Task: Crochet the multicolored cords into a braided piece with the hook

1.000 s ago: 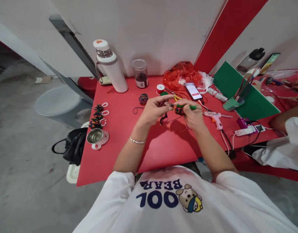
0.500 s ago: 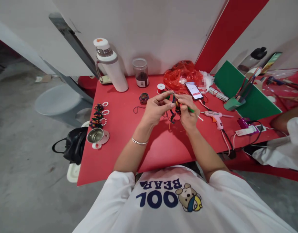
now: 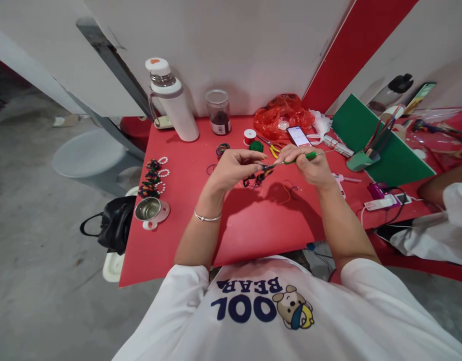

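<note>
My left hand (image 3: 233, 170) is closed over a dark multicoloured crocheted piece (image 3: 261, 176), pinching its top between thumb and fingertips. Between the fingers of my right hand (image 3: 311, 168) lies a crochet hook (image 3: 310, 156) with a green handle. Its metal tip reaches left to the yarn at my left fingertips; whether it sits inside a loop is too small to tell. Behind my left hand is a ball of multicoloured yarn (image 3: 222, 149), partly covered. A green yarn ball (image 3: 256, 146) and a spool of red thread (image 3: 249, 136) stand just beyond. Loose thread ends (image 3: 288, 193) lie below my hands.
Yellow-handled pliers (image 3: 274, 150), a phone (image 3: 298, 135) and a red plastic bag (image 3: 281, 118) lie behind my hands. A glue gun (image 3: 339, 184) is partly hidden by my right arm. Finished yarn pieces with beads (image 3: 153, 179), a metal cup (image 3: 148, 210) and a thermos (image 3: 178, 110) stand left.
My right hand has moved right and turned, swinging the hook nearly level. My left hand has shifted slightly left and down with the crocheted piece. The green yarn and pliers have come into view.
</note>
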### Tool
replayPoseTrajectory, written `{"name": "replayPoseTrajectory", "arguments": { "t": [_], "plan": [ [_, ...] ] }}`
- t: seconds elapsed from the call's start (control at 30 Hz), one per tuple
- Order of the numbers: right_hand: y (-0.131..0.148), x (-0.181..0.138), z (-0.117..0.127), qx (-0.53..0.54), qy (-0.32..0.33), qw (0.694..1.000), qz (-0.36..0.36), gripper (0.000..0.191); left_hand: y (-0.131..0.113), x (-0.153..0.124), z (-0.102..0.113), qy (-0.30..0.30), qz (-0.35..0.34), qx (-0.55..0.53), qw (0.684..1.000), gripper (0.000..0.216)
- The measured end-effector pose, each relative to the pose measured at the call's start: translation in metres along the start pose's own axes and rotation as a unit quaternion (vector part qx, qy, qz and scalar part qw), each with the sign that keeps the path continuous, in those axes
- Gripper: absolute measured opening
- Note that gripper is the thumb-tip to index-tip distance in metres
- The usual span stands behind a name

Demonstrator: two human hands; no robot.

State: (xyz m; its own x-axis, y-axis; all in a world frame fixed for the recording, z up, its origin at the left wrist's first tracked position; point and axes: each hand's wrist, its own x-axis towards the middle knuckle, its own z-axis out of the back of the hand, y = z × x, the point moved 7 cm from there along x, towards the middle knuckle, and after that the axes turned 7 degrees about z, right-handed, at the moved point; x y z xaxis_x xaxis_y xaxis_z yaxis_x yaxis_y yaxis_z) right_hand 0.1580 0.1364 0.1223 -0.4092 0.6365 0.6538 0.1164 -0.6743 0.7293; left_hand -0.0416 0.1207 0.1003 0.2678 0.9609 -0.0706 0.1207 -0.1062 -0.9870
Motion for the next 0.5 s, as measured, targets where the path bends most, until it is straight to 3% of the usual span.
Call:
{"name": "replayPoseTrajectory", "arguments": {
  "t": [0.5],
  "plan": [
    [0.0051,0.0012,-0.0004,-0.044,0.046,0.998,-0.014,0.030,-0.0016,0.0019,0.0006,-0.037,-0.018,0.063,0.997,0.027]
  ]
}}
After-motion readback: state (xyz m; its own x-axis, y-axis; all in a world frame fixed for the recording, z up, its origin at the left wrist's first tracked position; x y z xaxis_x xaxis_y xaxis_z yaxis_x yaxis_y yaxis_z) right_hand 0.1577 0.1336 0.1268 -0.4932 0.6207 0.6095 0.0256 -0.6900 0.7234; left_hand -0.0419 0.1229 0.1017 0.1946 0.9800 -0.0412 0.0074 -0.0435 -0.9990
